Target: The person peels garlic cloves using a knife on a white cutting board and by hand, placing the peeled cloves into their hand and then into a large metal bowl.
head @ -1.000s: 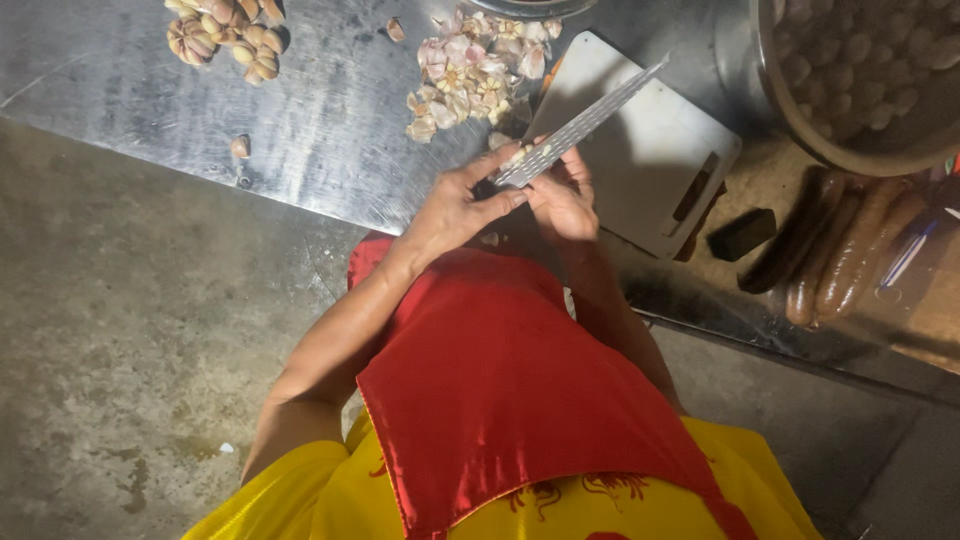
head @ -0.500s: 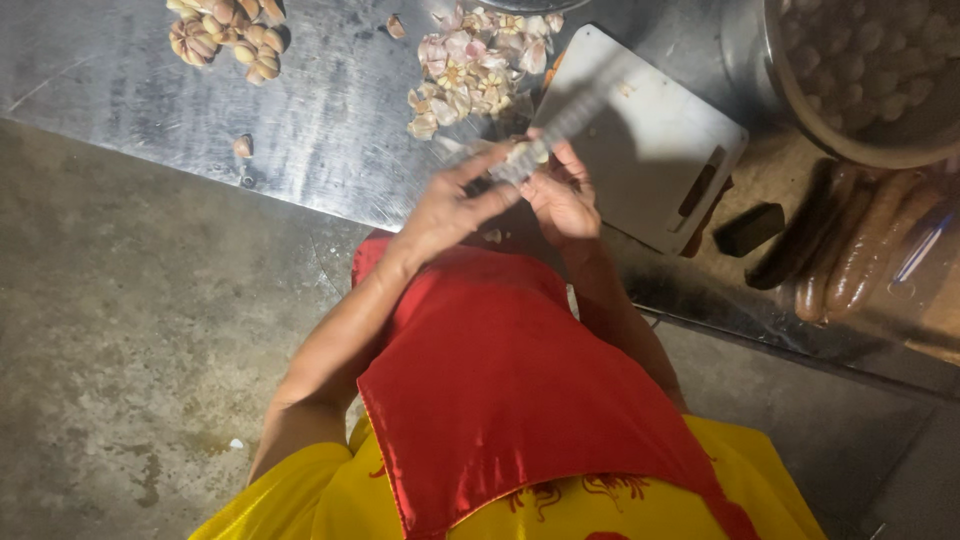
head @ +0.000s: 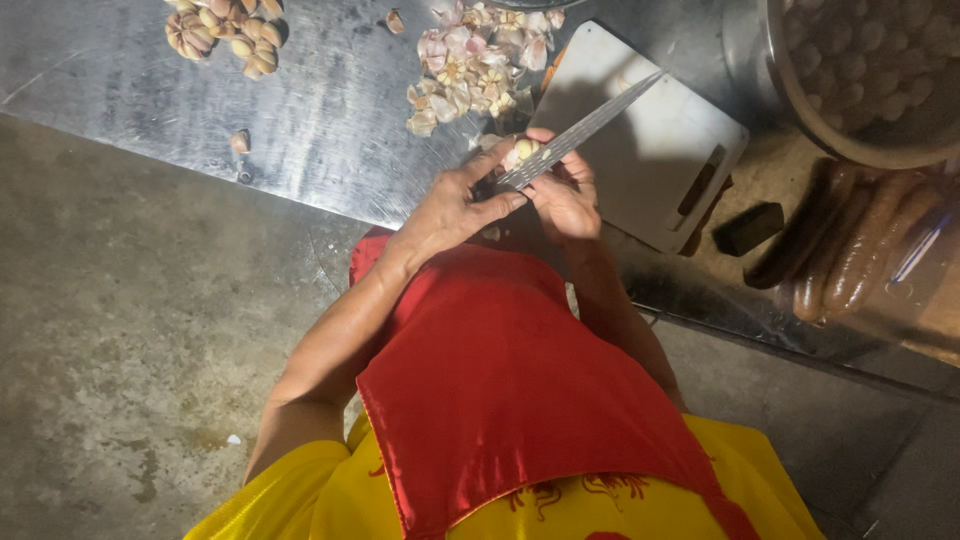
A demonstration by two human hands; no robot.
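My left hand [head: 455,205] grips the handle end of a long knife [head: 590,125], whose blade points up and to the right over a white cutting board [head: 640,175]. My right hand [head: 567,195] holds a pale garlic clove [head: 525,150] against the blade near its base. Both hands are close together above the front edge of the steel table [head: 310,120]. Below them are my red apron and yellow shirt.
A heap of garlic skins [head: 470,65] lies beyond my hands, with unpeeled garlic [head: 220,25] at the far left. A metal bowl [head: 800,110] of peeled cloves stands at the top right. Beside the board are a dark block [head: 750,228] and brown sausage-like pieces [head: 850,250]. Concrete floor lies to the left.
The knife worked quickly against the clove, blurring half a second ago, and now rests still with its blade up-right again. Both hands stayed in nearly the same spot.
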